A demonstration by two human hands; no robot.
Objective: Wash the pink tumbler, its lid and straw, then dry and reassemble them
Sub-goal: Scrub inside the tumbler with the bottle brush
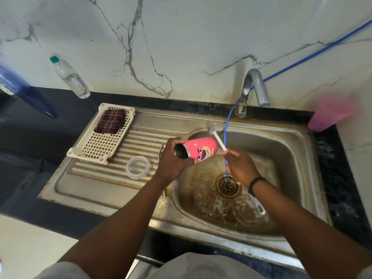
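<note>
Head view: a person stands at a stainless steel sink [298, 150].
Left hand [173, 161]: fingers wrapped round the pink printed metal tumbler [198, 149], held sideways above the basin's left rim, mouth pointing left.
Right hand [240, 168]: fingers pinched on a white corrugated-ended straw [215, 135], which slants up behind the tumbler.
Why: both likely held over the basin so water drains off.
Lid: clear round plastic lid [138, 167] lies on the ribbed drainboard.
Nearby: cream plastic rack [96, 150] holding a maroon checked cloth [111, 121]; grey curved tap [254, 87].
In the way: a blue hose [226, 125] runs down into the drain, just beside the right hand.
</note>
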